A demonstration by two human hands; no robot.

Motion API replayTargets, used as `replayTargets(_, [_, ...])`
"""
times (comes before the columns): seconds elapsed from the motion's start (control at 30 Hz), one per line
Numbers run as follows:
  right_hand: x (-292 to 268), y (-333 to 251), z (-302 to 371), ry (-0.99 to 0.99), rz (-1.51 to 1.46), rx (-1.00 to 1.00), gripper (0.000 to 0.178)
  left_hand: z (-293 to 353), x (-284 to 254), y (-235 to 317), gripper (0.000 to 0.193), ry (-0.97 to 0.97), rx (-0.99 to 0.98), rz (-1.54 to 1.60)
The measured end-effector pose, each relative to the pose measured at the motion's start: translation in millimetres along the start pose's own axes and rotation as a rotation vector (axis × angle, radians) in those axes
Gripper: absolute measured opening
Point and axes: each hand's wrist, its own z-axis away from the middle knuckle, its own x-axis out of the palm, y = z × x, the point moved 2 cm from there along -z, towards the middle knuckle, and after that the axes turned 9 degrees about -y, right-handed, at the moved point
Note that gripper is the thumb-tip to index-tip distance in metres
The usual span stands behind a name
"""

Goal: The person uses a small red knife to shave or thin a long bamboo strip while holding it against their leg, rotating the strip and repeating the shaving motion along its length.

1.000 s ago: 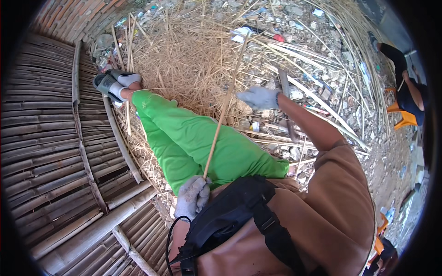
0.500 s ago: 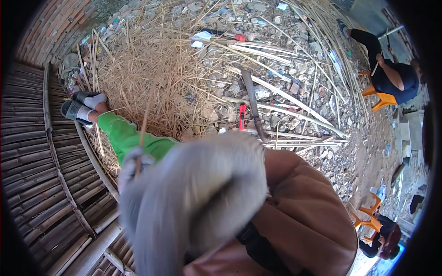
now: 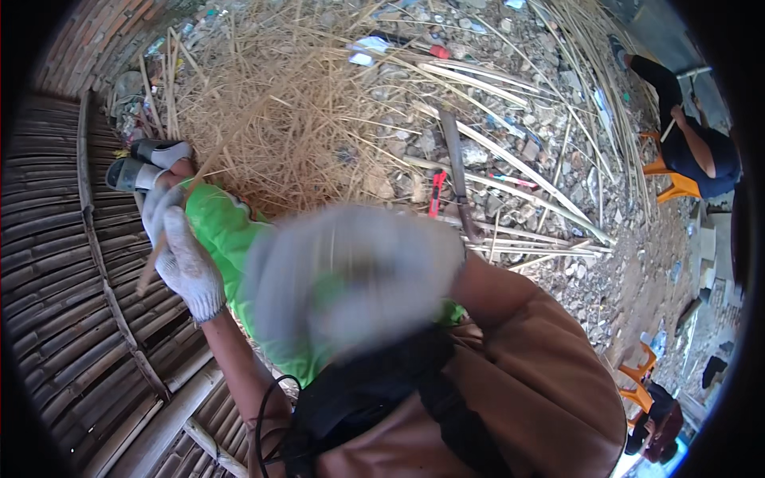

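Observation:
My left hand [image 3: 190,269], in a pale knitted work glove, is closed round a thin bamboo strip [image 3: 210,163] beside my lower leg. The strip slants, its far end over the straw and its near end over the slatted bamboo surface. High in front of my body, my right hand [image 3: 402,259] wears a similar glove and is smeared by motion. Its fingers cannot be made out, nor whether anything is in them. Beyond it on the ground lie a red utility knife [image 3: 437,193] and a long, dark-bladed knife [image 3: 454,159].
Slatted bamboo [image 3: 56,263] runs along my left. Dry straw shavings [image 3: 279,135] and split bamboo strips [image 3: 510,163] cover the rubble ground. At the right, a person [image 3: 701,151] sits on an orange stool [image 3: 677,183]; another person [image 3: 661,422] is farther down.
My left hand has moved left with the strip, which has gone from nearly upright to slanting. The right hand has shifted, uncovering my left forearm and the black strap bag.

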Motion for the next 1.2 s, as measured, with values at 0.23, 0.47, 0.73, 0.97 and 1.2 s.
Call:
replayTargets(0.23, [-133, 125, 328, 1.064, 1.225, 1.631, 0.08, -60, -72, 138, 0.032, 0.168, 0.511, 0.837])
replayTargets(0.47, [-139, 136, 434, 1.084, 1.15, 1.798, 0.061, -88, 3, 94, 0.043, 0.237, 0.365, 0.649])
replayTargets(0.73, [-116, 109, 362, 1.269, 0.981, 1.48, 0.041, -149, 38, 108, 0.05, -0.212, 0.261, 0.842])
replayTargets(0.97, [-55, 39, 147, 1.006, 0.883, 0.872, 0.035, -184, 97, 125, 0.064, -0.47, 0.333, 0.977])
replayTargets(1.2, [-68, 39, 139, 0.684, 1.068, 1.005, 0.033, -165, 122, 148, 0.057, -0.517, 0.191, 1.014])
